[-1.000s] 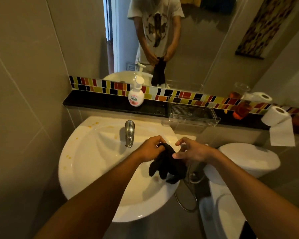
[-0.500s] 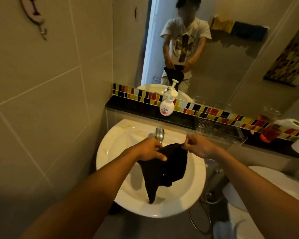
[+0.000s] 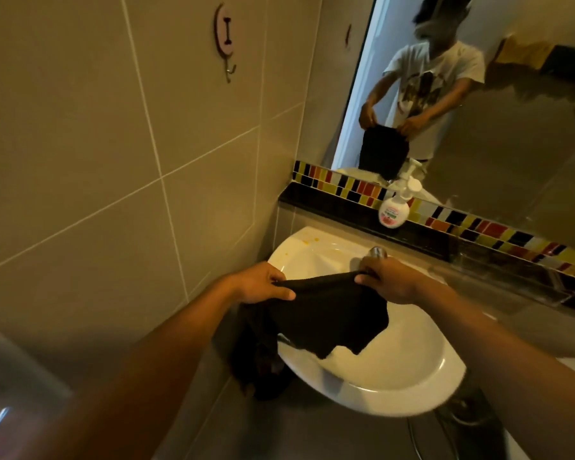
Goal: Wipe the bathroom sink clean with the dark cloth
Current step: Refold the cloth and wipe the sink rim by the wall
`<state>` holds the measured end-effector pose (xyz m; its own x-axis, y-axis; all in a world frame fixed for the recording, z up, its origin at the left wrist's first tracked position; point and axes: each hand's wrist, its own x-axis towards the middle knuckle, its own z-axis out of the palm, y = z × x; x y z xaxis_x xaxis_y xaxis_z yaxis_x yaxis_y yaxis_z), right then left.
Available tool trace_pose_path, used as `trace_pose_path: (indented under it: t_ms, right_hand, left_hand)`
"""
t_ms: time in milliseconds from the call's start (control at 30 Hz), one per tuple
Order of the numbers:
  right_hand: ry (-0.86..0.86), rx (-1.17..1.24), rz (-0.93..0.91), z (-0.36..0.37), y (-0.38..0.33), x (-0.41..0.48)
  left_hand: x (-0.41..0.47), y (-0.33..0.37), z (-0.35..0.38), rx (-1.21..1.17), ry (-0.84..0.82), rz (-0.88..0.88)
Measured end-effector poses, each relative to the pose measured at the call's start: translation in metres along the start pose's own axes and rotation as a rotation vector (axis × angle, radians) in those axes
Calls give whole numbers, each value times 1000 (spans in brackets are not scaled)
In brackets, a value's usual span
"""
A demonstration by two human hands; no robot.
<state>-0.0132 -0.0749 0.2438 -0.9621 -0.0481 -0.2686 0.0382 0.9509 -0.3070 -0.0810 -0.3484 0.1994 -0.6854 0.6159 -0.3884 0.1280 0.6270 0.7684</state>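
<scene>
Both hands are pinched shut on the top edge of the dark, floppy fabric cloth point(image 3: 329, 313), one at each upper corner. The left hand point(image 3: 263, 283) has its thumb lying flat across the front of the fabric with the other fingers curled behind it. The right hand point(image 3: 387, 279) is bunched tight around its corner at about 2 o'clock from the cloth's middle, knuckles up. The cloth is stretched out between them and hangs down over the bowl of the white oval ceramic sink point(image 3: 395, 376); can't tell if its ragged lower edge actually touches the porcelain.

Orange-yellow smears point(image 3: 307, 241) sit on the sink's rim at roughly 11 o'clock. The round chrome tap point(image 3: 378, 252) pokes up just behind the right hand's knuckles. Behind that runs a black glossy ledge point(image 3: 339, 207) with a white pump soap bottle with a red label point(image 3: 395, 207) standing on it, backed by a strip of red, yellow and black mosaic tiles point(image 3: 498, 229). Above is a big wall mirror point(image 3: 512, 127) showing the person holding the cloth spread open. Beige wall tiles fill the left side, with a small pink hook plate point(image 3: 225, 38) up at 12 o'clock.
</scene>
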Motion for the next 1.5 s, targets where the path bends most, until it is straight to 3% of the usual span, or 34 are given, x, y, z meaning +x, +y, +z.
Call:
trace_pose_path:
  t_ms: [333,567,767,933,1000,1200,1367,1500]
  right_hand:
    - [-117,-143,-68,79,-37,35]
    - [35,-242,-30,108,-35,59]
    - [140,-53,114,125,-28,93]
    - [65,259,209,149,-19,126]
    - [1,349,149,169,-19,129]
    - [-99,23,-187,251,-31,120]
    - [11,-67,-143,283,-42,125]
    - [-3,-63,-199,283,-42,154]
  left_hand:
    - [-24,-86,-2,147,99,-177]
    - [-10,-112,3,270,250,-230]
    - [32,-121,2,366,352,-275]
    - [65,-138,10,381,442,-336]
    - [72,-149,19,339,454,-343]
    - [82,-183,49,323,379,-384]
    - [88,-189,64,202,341,-407]
    - [98,-193,70,170,345,-387]
